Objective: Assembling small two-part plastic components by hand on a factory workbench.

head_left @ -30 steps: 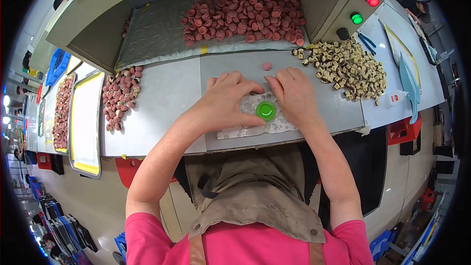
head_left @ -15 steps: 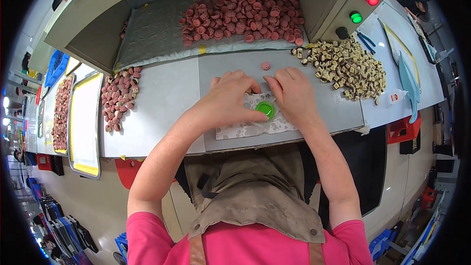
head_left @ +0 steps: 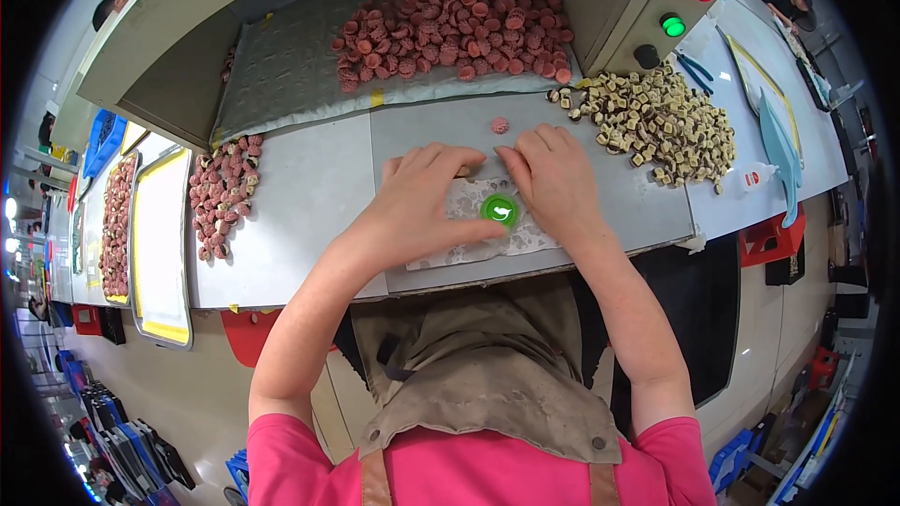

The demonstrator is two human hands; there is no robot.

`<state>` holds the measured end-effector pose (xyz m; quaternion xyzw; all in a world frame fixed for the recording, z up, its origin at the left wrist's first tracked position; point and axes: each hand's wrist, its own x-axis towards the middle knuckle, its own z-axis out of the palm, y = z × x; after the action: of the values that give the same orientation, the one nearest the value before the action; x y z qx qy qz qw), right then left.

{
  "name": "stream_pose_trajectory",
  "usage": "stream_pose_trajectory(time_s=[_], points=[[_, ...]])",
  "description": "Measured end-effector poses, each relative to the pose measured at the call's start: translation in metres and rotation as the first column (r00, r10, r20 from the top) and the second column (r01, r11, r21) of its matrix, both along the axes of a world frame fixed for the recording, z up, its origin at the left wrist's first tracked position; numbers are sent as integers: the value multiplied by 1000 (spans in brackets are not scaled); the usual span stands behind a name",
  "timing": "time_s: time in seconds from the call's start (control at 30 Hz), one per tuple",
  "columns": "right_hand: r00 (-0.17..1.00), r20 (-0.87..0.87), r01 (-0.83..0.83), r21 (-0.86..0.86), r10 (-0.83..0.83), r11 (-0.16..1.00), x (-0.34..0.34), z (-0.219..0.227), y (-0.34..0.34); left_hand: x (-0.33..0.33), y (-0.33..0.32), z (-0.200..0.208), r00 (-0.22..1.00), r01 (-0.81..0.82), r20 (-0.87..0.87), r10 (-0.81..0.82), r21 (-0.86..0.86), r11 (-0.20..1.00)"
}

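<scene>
A round green cup-like piece [head_left: 500,212] with a glossy inside sits on a grey-and-white patterned cloth [head_left: 455,257] in front of me. My left hand [head_left: 412,201] is arched at its left, thumb stretched along the near rim and well apart from the index finger. A small tan spot shows under the left fingertips; I cannot tell what it is. To the cup's right, my right hand [head_left: 562,178] has curled fingers with the thumb close against them; whatever they hold is hidden. One pink raspberry-shaped shell [head_left: 500,126] lies just beyond both hands.
Pink hollow shells [head_left: 459,28] are heaped under a beige machine hood [head_left: 155,47]. Cream-and-brown cubes [head_left: 670,126] are piled at right, near a white bottle [head_left: 756,176] and blue pliers [head_left: 696,73]. Pink pieces [head_left: 223,192] and a yellow-edged tray [head_left: 161,244] are at left.
The whole scene has shifted slightly left in the picture. My left index fingertip has lifted a little away from the cup; the cup stays on the cloth.
</scene>
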<state>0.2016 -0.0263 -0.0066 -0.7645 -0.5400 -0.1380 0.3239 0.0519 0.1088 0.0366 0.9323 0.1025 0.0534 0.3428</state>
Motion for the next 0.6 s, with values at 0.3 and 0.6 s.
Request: stream_pose_trajectory(time_s=[0.3,0.6], points=[[983,-180,-51,-23,46,998,10,4,-7,-55,12,0,978,-75,192,80,-35,997],[858,-513,-139,-166,35,976,-9,52,-57,-71,-9,-8,939,-117,337,68,125,985]])
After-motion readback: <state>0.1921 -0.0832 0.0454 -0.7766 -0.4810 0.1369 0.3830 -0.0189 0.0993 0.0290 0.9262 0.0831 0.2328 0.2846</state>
